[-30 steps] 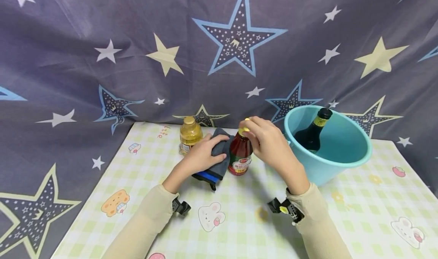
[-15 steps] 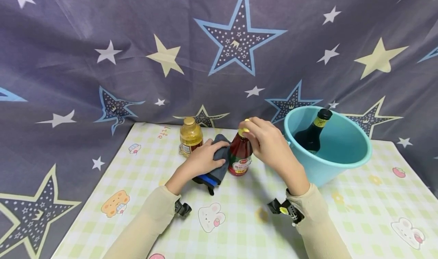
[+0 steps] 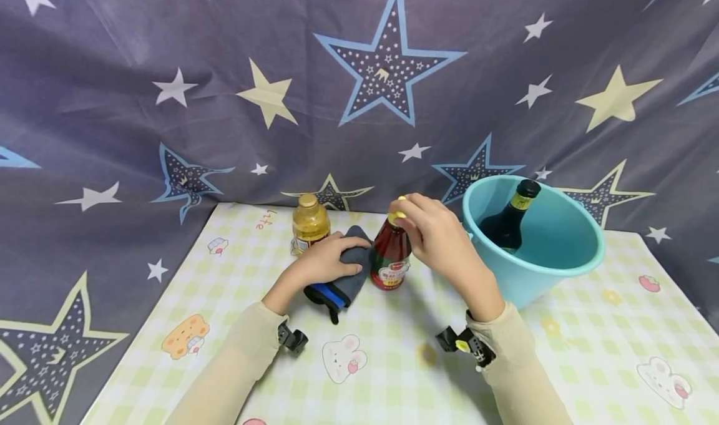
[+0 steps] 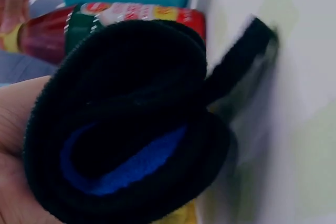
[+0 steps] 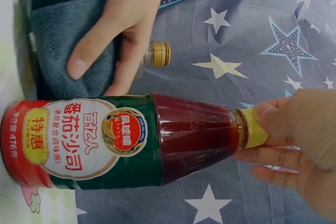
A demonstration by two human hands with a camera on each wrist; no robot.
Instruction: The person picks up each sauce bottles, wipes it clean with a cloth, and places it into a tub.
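My right hand (image 3: 440, 234) pinches the yellow cap (image 5: 255, 128) of a glass bottle of tomato ketchup (image 3: 391, 250), which stands upright on the table. Dark red sauce shows in it, above a green, white and red label (image 5: 79, 142). My left hand (image 3: 321, 264) grips a folded grey cloth (image 3: 355, 268) with blue and black edging, close against the bottle's left side. In the left wrist view the rolled cloth (image 4: 131, 103) covers much of the bottle. Behind the left hand stands a clear bottle of yellow liquid (image 3: 311, 222), its lower part hidden.
A turquoise bucket (image 3: 539, 275) stands to the right, near my right forearm. A dark bottle with a black cap (image 3: 508, 219) leans inside it. The table has a checked cloth (image 3: 393, 375), and a star-patterned curtain (image 3: 224, 100) hangs behind.
My left hand and the grey cloth have slid down and toward me beside the ketchup bottle, a little to the left. The right hand keeps its hold on the cap.
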